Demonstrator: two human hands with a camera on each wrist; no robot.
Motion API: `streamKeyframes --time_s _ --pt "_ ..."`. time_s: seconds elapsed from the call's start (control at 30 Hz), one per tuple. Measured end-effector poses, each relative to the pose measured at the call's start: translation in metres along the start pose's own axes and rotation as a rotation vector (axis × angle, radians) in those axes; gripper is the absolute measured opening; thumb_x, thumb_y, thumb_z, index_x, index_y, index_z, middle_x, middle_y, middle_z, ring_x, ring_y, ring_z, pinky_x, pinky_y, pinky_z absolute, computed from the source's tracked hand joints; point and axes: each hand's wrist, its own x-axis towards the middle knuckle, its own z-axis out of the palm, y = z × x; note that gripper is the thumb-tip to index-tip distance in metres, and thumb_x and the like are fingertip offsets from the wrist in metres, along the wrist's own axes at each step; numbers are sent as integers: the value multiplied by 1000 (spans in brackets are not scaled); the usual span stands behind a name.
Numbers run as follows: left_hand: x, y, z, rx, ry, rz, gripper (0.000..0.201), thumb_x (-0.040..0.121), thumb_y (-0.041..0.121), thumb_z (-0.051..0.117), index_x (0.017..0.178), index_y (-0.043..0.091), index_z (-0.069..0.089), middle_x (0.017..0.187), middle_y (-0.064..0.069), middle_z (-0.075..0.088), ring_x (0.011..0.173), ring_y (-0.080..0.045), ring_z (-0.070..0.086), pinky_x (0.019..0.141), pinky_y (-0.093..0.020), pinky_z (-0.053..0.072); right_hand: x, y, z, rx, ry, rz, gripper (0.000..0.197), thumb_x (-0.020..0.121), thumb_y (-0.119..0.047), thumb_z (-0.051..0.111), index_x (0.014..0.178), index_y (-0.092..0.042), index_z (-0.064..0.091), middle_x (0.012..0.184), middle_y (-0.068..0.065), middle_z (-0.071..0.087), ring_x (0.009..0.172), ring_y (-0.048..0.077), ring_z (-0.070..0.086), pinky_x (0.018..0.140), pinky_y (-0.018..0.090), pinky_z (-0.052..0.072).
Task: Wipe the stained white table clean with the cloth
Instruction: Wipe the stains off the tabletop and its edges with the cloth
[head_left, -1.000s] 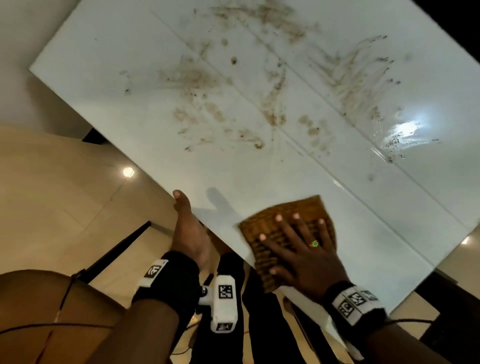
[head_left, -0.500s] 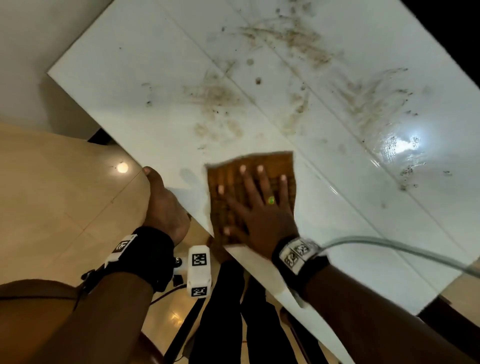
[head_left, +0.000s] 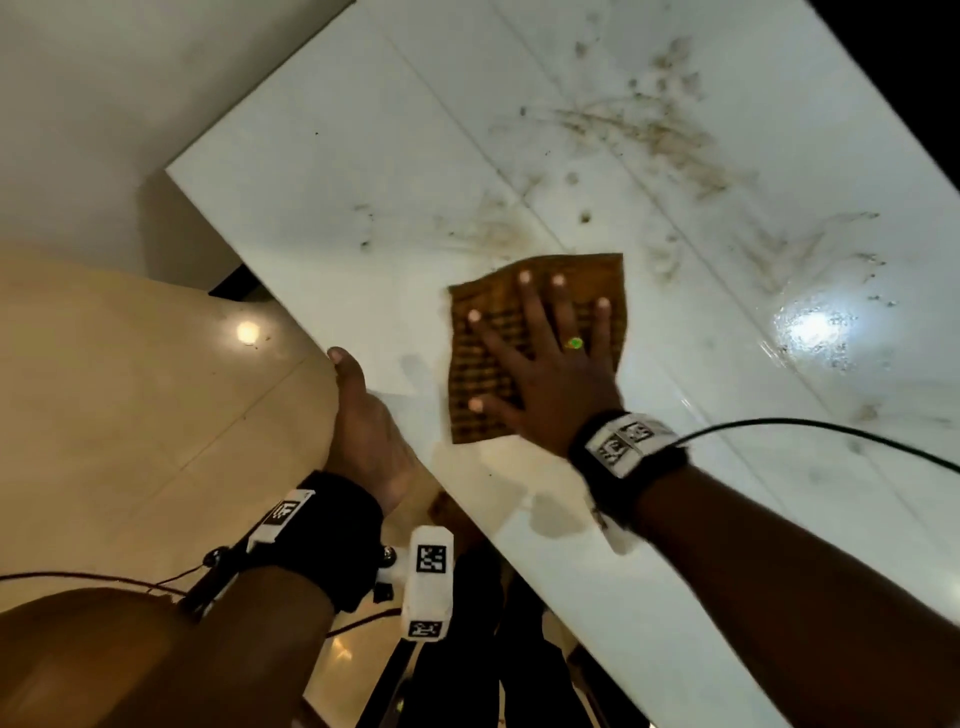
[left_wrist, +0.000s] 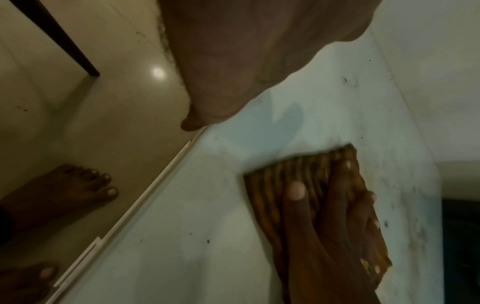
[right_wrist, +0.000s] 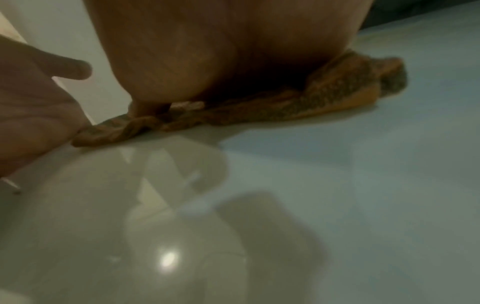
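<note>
Right hand (head_left: 550, 374) flat on cloth (head_left: 478, 364) — stained table (head_left: 363, 156)

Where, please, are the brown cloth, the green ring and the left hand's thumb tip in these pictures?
brown cloth (head_left: 470, 374): head view, its bare left part beside the fingers.
green ring (head_left: 574, 343): head view, the stone on the right hand's finger.
left hand's thumb tip (head_left: 340, 356): head view, at the table's edge.

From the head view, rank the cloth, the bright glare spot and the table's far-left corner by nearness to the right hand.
1. Cloth: directly under the right hand, pressed flat on the table.
2. Glare spot: off to the hand's right, past the cloth's edge.
3. Far-left corner: up and left, beyond the left hand at the table's edge.
</note>
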Motion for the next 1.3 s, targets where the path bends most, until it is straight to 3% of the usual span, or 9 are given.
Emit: streamKeyframes --time_s 0.1,0.33,0.47,0.57,0.67,0.77,0.97,1.13,1.3 --pt "-6 1 0 38 -104 61 102 74 90 48 156 31 32 162 -5 37 149 -32 35 124 -50 21 -22 -24 7 11 -24 -85 84 87 -81 37 158 -48 7 170 13 -8 154 44 -8 114 75 -1" --pt "5 43 -2 70 -40 244 78 82 80 49 145 34 51 146 -1 59 134 -24 55 115 -47 38 -102 18 21 -11 -136 -227 80 83 -79 48 154 -49 28 168 6 18 152 41 22 114 74 16" --pt "13 53 4 34 6 197 83 75 85 55 144 39 52 146 7 58 135 -18 54 119 -43 34 -40 24 3 2 -103 -43 86 84 -87 31 157 -51 2 170 7 -10 154 43 -3 115 75 -1" --pt "18 54 -1 -4 15 118 105 59 95 59 151 51 32 165 13 26 151 -16 29 124 -42 18 45 -6 -17 -11 -50 -31 89 83 -88 32 156 -52 -4 168 8 -21 153 43 -14 113 73 -8" --pt "20 52 -4 107 -44 137 112 74 94 35 161 29 5 170 0 1 157 -25 6 128 -46 7 84 -45 -28 -47 -33 -115 88 84 -86 33 157 -51 -2 168 10 -19 153 42 -16 114 74 -8" --pt "16 61 -9 -12 -249 133 103 74 90 47 157 33 27 165 -2 30 152 -28 29 124 -54 17 36 -54 -12 -51 -50 -257 87 84 -81 42 158 -48 11 170 12 -6 154 43 -7 115 73 -5" --pt "35 78 -11 -7 -160 184 91 75 83 60 152 40 37 156 3 47 145 -27 42 122 -54 23 -35 10 -3 -81 -166 -364 86 80 -78 54 155 -47 28 168 6 20 151 40 24 113 74 17" --pt "46 74 -10 -39 60 106 106 51 99 59 146 58 35 165 15 27 152 -16 26 123 -48 18 65 2 -31 -9 -88 -139 90 82 -86 34 155 -53 -6 169 7 -17 154 42 -10 113 75 -3" --pt "33 71 2 -71 -125 144 101 64 97 47 146 38 48 150 -4 54 136 -27 54 118 -49 34 139 -55 -52 -20 -102 -210 90 84 -85 34 155 -52 -11 164 7 -32 150 39 -28 113 72 -14"
